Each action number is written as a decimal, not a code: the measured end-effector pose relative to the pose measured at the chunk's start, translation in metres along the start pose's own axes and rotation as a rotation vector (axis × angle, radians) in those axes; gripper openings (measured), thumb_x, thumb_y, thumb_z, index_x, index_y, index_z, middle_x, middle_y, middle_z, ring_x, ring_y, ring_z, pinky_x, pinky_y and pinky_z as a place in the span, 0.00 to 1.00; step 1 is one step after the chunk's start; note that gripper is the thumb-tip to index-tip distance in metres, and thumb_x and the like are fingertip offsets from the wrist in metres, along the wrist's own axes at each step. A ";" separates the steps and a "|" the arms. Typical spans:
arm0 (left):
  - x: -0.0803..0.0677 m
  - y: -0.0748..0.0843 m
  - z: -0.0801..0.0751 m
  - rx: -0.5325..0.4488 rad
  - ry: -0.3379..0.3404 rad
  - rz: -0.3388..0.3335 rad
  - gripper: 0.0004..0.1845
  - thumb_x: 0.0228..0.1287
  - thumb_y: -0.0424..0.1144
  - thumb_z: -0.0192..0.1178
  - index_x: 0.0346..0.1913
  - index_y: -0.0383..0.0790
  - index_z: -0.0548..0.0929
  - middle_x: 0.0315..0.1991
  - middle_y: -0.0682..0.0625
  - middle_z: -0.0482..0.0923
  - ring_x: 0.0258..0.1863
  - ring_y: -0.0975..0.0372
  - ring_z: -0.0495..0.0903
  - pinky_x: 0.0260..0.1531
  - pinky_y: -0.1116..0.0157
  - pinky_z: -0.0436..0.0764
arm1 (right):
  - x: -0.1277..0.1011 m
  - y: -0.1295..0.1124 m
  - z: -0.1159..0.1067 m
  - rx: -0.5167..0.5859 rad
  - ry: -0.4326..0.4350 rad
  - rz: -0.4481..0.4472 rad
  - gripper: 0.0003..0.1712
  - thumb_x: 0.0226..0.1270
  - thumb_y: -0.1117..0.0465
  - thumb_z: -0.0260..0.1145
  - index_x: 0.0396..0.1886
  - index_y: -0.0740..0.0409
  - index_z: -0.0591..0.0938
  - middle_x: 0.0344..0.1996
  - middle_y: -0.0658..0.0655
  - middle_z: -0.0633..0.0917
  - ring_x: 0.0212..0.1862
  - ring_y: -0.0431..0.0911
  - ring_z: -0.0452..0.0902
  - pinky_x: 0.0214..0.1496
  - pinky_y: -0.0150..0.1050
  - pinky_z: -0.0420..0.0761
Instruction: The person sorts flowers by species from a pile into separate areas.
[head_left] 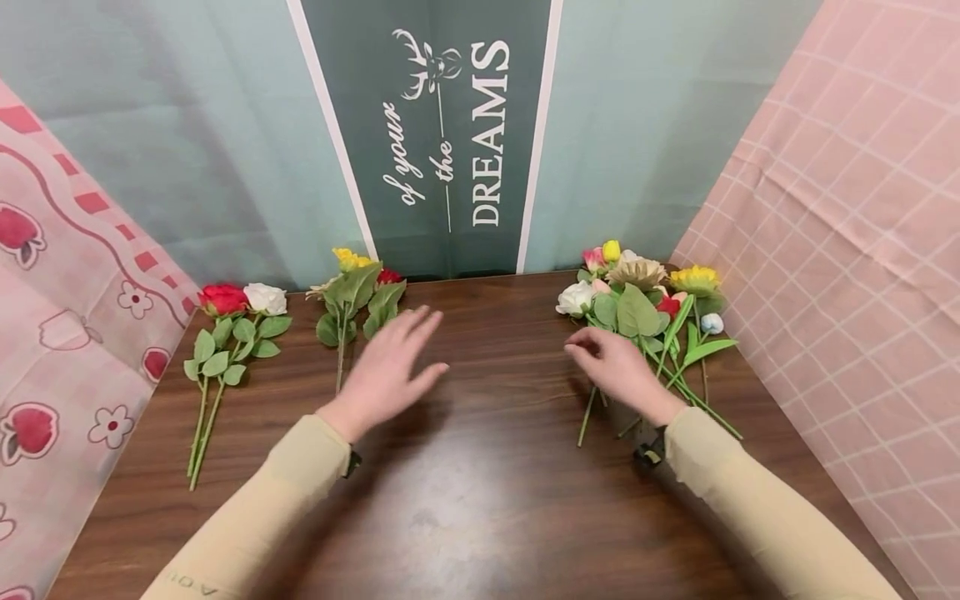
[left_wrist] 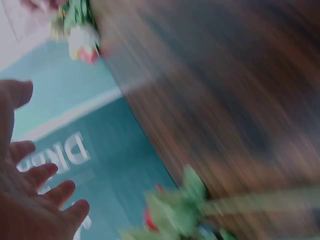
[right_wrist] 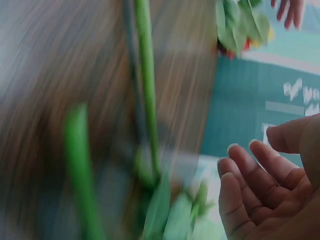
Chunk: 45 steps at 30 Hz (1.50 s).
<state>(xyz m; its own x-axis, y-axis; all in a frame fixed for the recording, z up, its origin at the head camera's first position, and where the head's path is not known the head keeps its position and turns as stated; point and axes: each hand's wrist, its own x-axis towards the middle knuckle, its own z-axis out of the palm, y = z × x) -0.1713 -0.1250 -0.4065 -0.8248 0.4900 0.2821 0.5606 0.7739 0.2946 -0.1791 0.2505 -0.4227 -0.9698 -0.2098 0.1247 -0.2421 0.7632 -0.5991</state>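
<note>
Our left hand point(head_left: 386, 362) hovers flat and empty beside the yellow-and-red bunch point(head_left: 358, 292) near the table's point(head_left: 480, 492) back edge. Our right hand point(head_left: 618, 367), fingers loosely bent, holds nothing and rests at the mixed pile point(head_left: 645, 304) in the back right corner. Judging by this, two small groups, including the red and white roses point(head_left: 240, 302) back left, are laid out; most stems remain piled.
</note>
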 end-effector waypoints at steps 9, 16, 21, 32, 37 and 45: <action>0.015 0.068 0.037 0.084 -0.190 0.266 0.42 0.74 0.60 0.56 0.82 0.47 0.55 0.82 0.43 0.49 0.79 0.47 0.50 0.78 0.51 0.44 | -0.016 0.057 -0.056 -0.017 0.094 0.170 0.22 0.80 0.48 0.57 0.53 0.61 0.84 0.43 0.61 0.86 0.38 0.51 0.77 0.39 0.45 0.75; 0.024 0.107 0.063 0.118 -0.220 0.410 0.41 0.74 0.60 0.56 0.82 0.48 0.56 0.81 0.42 0.52 0.78 0.47 0.54 0.77 0.48 0.51 | -0.020 0.072 -0.073 0.011 0.060 0.232 0.17 0.79 0.55 0.59 0.50 0.64 0.83 0.37 0.63 0.86 0.33 0.50 0.80 0.32 0.39 0.79; 0.027 0.133 0.077 0.101 -0.235 0.467 0.40 0.74 0.61 0.55 0.82 0.49 0.57 0.81 0.43 0.53 0.78 0.49 0.55 0.77 0.50 0.50 | -0.016 0.074 -0.069 0.082 0.015 0.247 0.13 0.76 0.61 0.62 0.48 0.68 0.81 0.40 0.66 0.85 0.36 0.49 0.85 0.34 0.34 0.83; 0.022 0.147 0.091 0.065 -0.287 0.494 0.39 0.75 0.60 0.55 0.81 0.49 0.59 0.81 0.43 0.51 0.79 0.50 0.54 0.77 0.51 0.52 | -0.012 0.079 -0.064 0.090 -0.127 0.345 0.17 0.74 0.59 0.64 0.48 0.72 0.79 0.35 0.62 0.86 0.33 0.50 0.86 0.38 0.44 0.87; 0.022 0.144 0.091 0.057 -0.286 0.480 0.38 0.75 0.60 0.54 0.81 0.49 0.60 0.81 0.44 0.52 0.79 0.51 0.52 0.77 0.52 0.52 | -0.009 0.079 -0.062 0.210 -0.179 0.382 0.16 0.76 0.62 0.60 0.47 0.75 0.82 0.32 0.63 0.85 0.35 0.52 0.86 0.38 0.44 0.88; 0.023 0.132 0.089 0.040 -0.262 0.441 0.37 0.75 0.58 0.57 0.80 0.48 0.63 0.80 0.43 0.56 0.78 0.50 0.57 0.76 0.51 0.56 | -0.005 0.066 -0.064 0.284 -0.074 0.338 0.16 0.76 0.62 0.63 0.48 0.75 0.79 0.34 0.66 0.85 0.32 0.49 0.86 0.38 0.45 0.89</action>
<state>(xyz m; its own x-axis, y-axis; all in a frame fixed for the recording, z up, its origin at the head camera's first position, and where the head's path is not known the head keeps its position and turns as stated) -0.1229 0.0239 -0.4426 -0.5038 0.8537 0.1318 0.8605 0.4828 0.1626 -0.1927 0.3408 -0.4125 -0.9857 -0.0288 -0.1661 0.1157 0.6008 -0.7910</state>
